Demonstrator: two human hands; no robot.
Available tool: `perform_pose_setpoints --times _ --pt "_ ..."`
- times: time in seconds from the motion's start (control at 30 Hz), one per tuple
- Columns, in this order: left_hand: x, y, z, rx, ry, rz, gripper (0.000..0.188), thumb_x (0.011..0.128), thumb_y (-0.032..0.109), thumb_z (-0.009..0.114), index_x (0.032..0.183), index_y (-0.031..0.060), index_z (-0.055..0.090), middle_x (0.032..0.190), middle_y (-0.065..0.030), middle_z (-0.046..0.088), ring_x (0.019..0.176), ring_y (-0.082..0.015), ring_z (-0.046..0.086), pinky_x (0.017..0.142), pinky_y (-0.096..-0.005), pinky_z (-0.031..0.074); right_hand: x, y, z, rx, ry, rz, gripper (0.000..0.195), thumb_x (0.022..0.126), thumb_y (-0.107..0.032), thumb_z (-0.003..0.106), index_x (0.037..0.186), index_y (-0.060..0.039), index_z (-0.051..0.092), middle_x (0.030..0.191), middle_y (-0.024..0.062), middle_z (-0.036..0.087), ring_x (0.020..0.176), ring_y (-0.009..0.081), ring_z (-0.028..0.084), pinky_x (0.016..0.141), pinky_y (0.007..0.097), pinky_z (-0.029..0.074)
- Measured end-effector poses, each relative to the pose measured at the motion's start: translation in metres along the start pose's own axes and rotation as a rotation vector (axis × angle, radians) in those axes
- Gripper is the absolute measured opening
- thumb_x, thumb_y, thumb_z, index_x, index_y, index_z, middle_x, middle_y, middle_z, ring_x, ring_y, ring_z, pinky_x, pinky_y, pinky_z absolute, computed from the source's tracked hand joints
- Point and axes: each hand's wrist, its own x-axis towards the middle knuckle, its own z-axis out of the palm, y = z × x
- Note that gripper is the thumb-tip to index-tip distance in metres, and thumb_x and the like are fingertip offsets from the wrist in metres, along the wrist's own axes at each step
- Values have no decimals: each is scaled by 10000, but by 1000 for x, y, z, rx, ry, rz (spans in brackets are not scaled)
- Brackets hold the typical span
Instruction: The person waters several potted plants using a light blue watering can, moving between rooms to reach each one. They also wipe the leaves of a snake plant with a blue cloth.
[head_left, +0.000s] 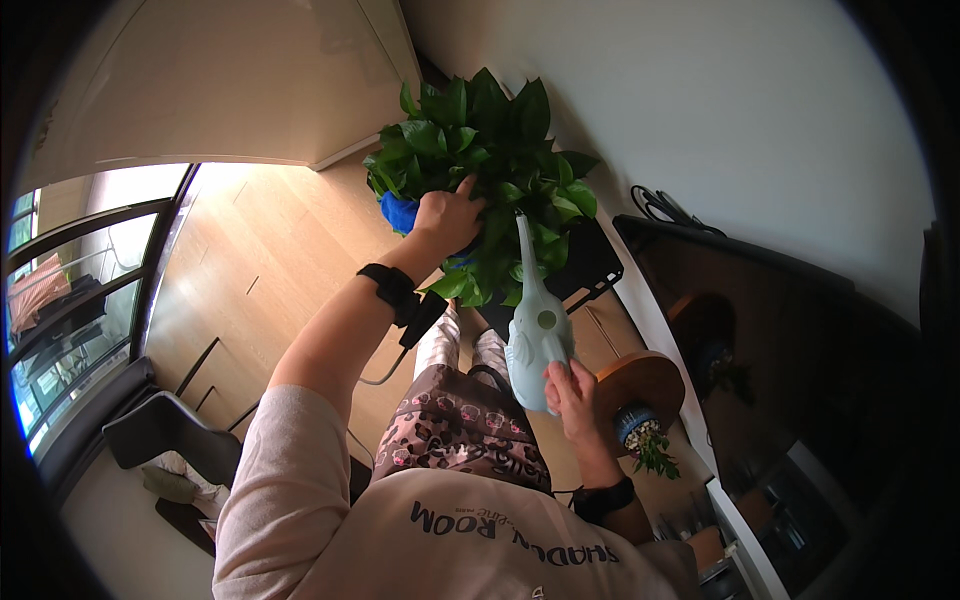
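A leafy green potted plant (480, 142) stands before me, its pot hidden by foliage. My left hand (450, 214) is at its near left side, gripping a blue cloth (398, 213) that shows on both sides of the palm. The index finger reaches in among the leaves. In my right hand (574, 394) is the handle of a pale blue, elephant-shaped watering can (534, 337). Its long spout points away from me, and the tip is at the leaves on the plant's near right side. Whether water is flowing cannot be seen.
Beneath the plant is a black stand (592, 259). A large television (780, 360) occupies the right, near a round wooden stool (652, 375) and a small potted plant (643, 439). A cable (664, 206) lies behind the television. A dark chair (172, 435) stands left on the wooden floor (247, 247).
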Motion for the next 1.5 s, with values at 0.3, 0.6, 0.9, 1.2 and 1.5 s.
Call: perform_pose_setpoints --times 0.3,0.6,0.9,1.2,1.5 --pt "-1 -2 -1 -22 14 2 391 784 339 605 1158 225 616 1386 -142 414 743 -263 661 635 -374 516 12 -21 7 -20 17 -41 285 926 -305 563 805 -51 521 557 -57 377 448 23 322 402 199 228" --pt "1 -3 5 -36 37 5 390 779 346 616 1146 216 623 1373 -140 430 742 -262 660 634 -375 516 13 -27 7 -42 17 -29 284 935 -302 546 810 -49 519 546 -57 367 426 25 308 385 202 219" --pt "-8 -2 -7 -71 70 15 504 779 311 624 1263 217 518 1390 -135 402 734 -262 656 623 -373 517 13 -12 -1 -30 12 -31 237 918 -245 563 795 -46 524 581 -48 403 477 31 361 413 197 259" --pt "-67 -14 -3 -307 282 -191 739 756 305 655 1397 156 320 1382 -139 407 699 -291 641 573 -374 516 1 14 -8 -43 -79 -61 210 926 -224 550 810 -51 523 596 -42 420 503 33 381 439 193 287" --pt "-81 -18 37 -221 9 -208 615 783 315 626 1350 216 407 1360 -144 429 804 -332 641 662 -407 521 2 21 8 -36 -117 1 245 926 -243 554 814 -26 529 595 -39 423 502 38 389 427 196 288"
